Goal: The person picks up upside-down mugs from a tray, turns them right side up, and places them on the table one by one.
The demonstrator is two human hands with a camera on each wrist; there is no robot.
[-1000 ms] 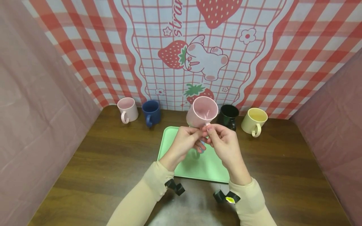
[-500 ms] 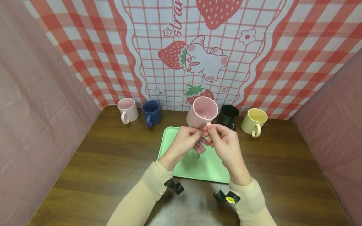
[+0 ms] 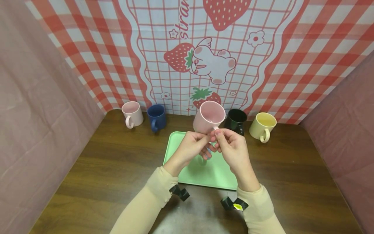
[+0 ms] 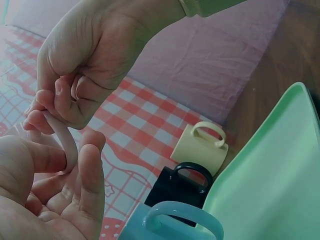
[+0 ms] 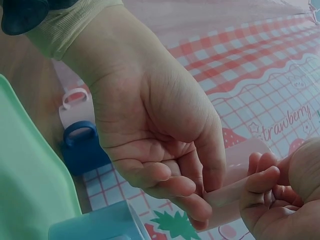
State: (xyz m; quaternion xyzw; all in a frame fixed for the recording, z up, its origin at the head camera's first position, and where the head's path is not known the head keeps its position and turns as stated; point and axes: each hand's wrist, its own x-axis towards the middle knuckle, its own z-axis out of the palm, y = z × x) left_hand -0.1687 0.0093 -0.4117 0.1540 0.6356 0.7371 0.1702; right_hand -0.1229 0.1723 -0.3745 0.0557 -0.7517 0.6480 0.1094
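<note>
A pink mug (image 3: 203, 122) is held up over the back of the green tray (image 3: 168, 152), its mouth tilted toward the head camera. My left hand (image 3: 191, 144) grips its handle from the left, the thumb against the loop. From the other side my right hand (image 3: 232, 146) pinches the same handle (image 4: 67, 145) between thumb and fingertips. In the right wrist view the hands face each other across the handle, and the mug's body is partly hidden behind them. Below them is a light blue mug (image 5: 95, 225), mostly hidden by my fingers in the head view.
Along the back of the wooden table (image 3: 111, 169) stand a paler pink mug (image 3: 132, 115) and a dark blue mug (image 3: 156, 117) on the left, a black mug (image 3: 235, 120) and a yellow mug (image 3: 261, 125) on the right. A strawberry-print cloth (image 3: 216, 61) hangs behind them.
</note>
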